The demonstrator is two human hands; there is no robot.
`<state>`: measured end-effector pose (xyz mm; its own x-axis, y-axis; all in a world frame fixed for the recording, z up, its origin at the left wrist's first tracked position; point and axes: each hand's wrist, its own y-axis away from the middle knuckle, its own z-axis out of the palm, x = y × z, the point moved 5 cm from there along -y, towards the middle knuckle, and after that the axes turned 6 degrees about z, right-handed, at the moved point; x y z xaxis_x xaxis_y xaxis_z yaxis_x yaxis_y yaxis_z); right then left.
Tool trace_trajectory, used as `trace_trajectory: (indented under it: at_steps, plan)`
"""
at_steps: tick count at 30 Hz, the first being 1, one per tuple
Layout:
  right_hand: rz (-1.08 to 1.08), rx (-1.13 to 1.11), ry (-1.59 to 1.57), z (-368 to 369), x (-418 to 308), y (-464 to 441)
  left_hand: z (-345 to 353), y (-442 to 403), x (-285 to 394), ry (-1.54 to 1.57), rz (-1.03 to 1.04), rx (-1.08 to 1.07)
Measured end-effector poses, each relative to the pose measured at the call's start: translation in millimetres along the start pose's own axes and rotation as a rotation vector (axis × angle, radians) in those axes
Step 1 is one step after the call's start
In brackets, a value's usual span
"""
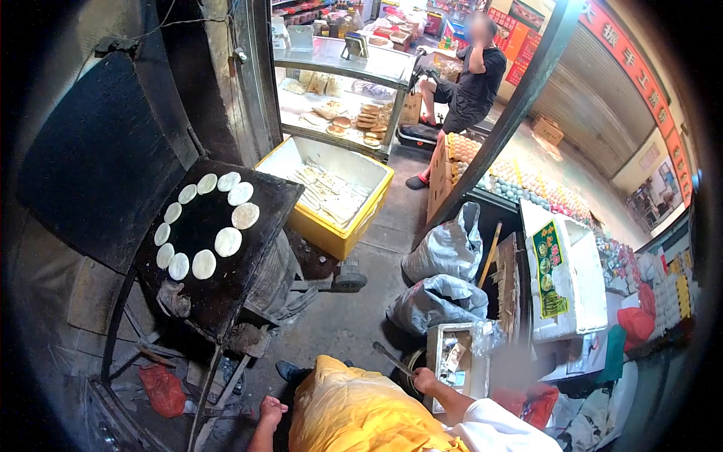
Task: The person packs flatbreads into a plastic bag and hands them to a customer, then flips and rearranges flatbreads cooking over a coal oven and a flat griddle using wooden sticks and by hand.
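My right hand point(426, 380) is wrapped round one end of a long, narrow, dark metal tool point(393, 358) whose exact kind I cannot make out. The tool points forward and left, beside a white foam box point(476, 384) holding small items. My left hand point(273, 409) hangs low at my other side, fingers curled in, with nothing visible in it. Ahead and to the left, several round pale flatbreads point(228, 242) lie in a ring on a black griddle point(197, 226). A crumpled greyish cloth point(174, 300) sits on the griddle's near corner.
A yellow-sided foam box point(354, 233) with flat pale pieces inside stands right of the griddle. Two grey sacks point(440, 303) and egg trays point(520, 181) are on the right. Behind is a glass display case point(339, 113) with breads. A person point(474, 75) sits beyond.
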<state>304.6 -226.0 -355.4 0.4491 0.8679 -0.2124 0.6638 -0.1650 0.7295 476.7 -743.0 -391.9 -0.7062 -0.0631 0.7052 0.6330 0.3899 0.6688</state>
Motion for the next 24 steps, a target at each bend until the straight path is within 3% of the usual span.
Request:
trace_trajectory:
  at_steps: [13, 16, 24]
  plan:
    - [-0.009, -0.008, 0.012, -2, -2, 1, -2, 4, 8, 0.082, -0.018, 0.125]
    - [-0.003, -0.015, 0.003, -6, -6, 6, -3, 8, 19, 0.041, -0.147, 0.036]
    - [-0.021, -0.008, -0.002, -9, -6, 5, 1, 18, 29, -0.043, -0.134, 0.034]
